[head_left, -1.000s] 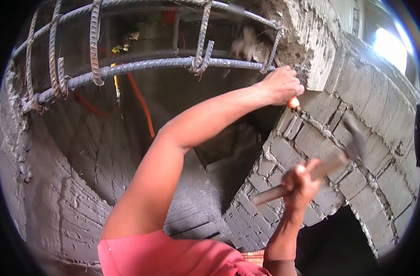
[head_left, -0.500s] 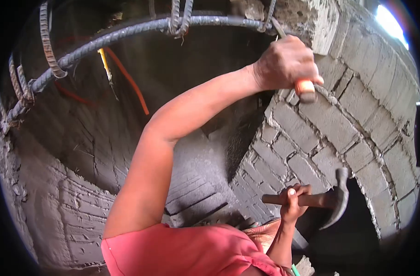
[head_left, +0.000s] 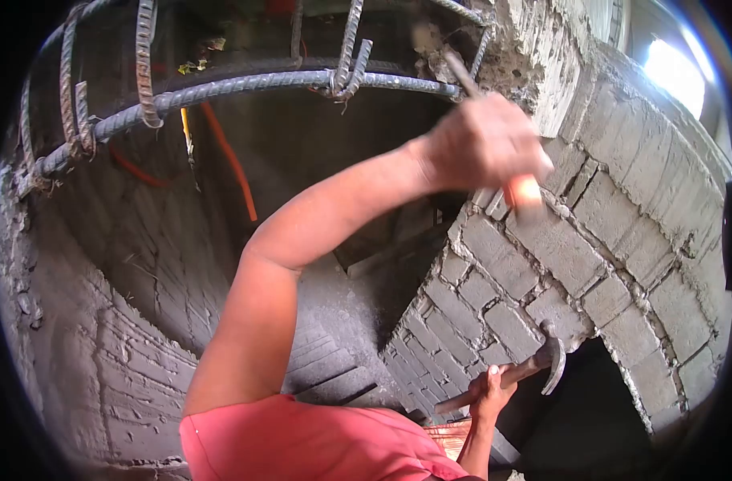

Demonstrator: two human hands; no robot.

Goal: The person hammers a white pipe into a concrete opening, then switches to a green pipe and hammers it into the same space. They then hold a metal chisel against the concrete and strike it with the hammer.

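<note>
My left hand, at the upper middle right, is closed around a chisel. The metal shaft of the chisel points up and left toward broken concrete, and its orange handle end sticks out below the fist, blurred. Whether the tip touches the concrete I cannot tell. Lower right, my right hand grips the wooden handle of a hammer. The hammer's curved metal head is up and to the right of that hand, apart from the chisel.
A curved steel bar with bent rebar pieces crosses the upper left. Block masonry fills the right side, with a dark opening below. An orange tube hangs behind the bars. Rough grey plaster lies at lower left.
The view has shifted, so the bars sit lower. My right hand and the hammer appear lower and further left, the hammer more tilted. My left hand appears slightly lower and left, still around the chisel.
</note>
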